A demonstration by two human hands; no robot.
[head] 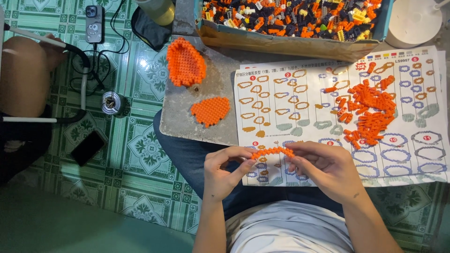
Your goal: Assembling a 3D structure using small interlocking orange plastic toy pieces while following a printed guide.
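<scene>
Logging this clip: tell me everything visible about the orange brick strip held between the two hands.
The strip is a thin, arched chain of small orange plastic-looking bricks joined end to end, one brick wide as far as can be told. It is held level above the instruction sheet, over the lap. The left hand pinches its left end and the right hand its right end, fingertips on top; nothing else touches it.

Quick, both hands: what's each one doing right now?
Left hand: closed, pinching the left end of the curved orange brick strip.
Right hand: closed, pinching the strip's right end.
</scene>
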